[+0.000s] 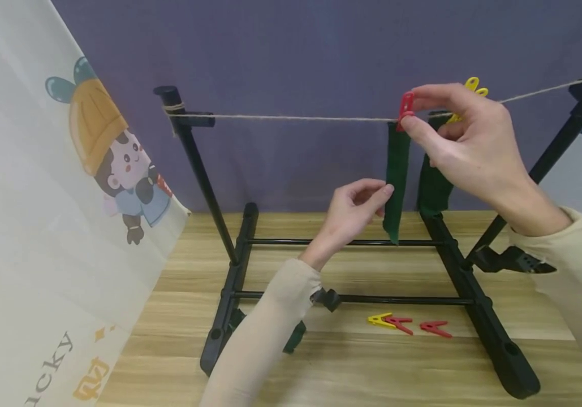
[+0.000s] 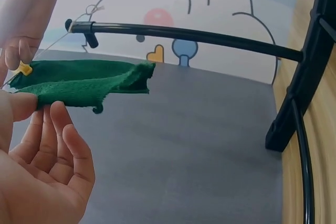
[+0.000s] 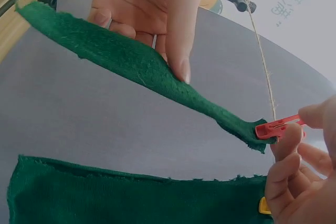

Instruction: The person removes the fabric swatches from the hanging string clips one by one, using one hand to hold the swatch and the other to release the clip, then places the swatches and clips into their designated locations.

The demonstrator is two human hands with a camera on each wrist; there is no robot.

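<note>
A strip of green cloth [image 1: 397, 164] hangs from a thin string [image 1: 291, 117]. At its top edge sits a red clothespin [image 1: 405, 106], which my right hand [image 1: 479, 141] pinches between thumb and fingers. In the right wrist view the tip of the clothespin [image 3: 265, 130] lies over the bunched corner of the cloth. My left hand [image 1: 349, 212] pinches the side of this strip lower down, thumb [image 3: 181, 69] on one face. Just to the right hangs a second green cloth [image 1: 434, 186], a yellow clothespin [image 1: 472, 85] at its top, partly hidden behind my right hand.
The string runs between posts of a black rack [image 1: 244, 251] standing on a wooden table [image 1: 352, 373]. One yellow clothespin [image 1: 379, 320] and two red clothespins [image 1: 435, 328] lie near the front bar. More green cloth [image 1: 294, 337] shows beneath my left forearm. A printed curtain [image 1: 31, 169] hangs at left.
</note>
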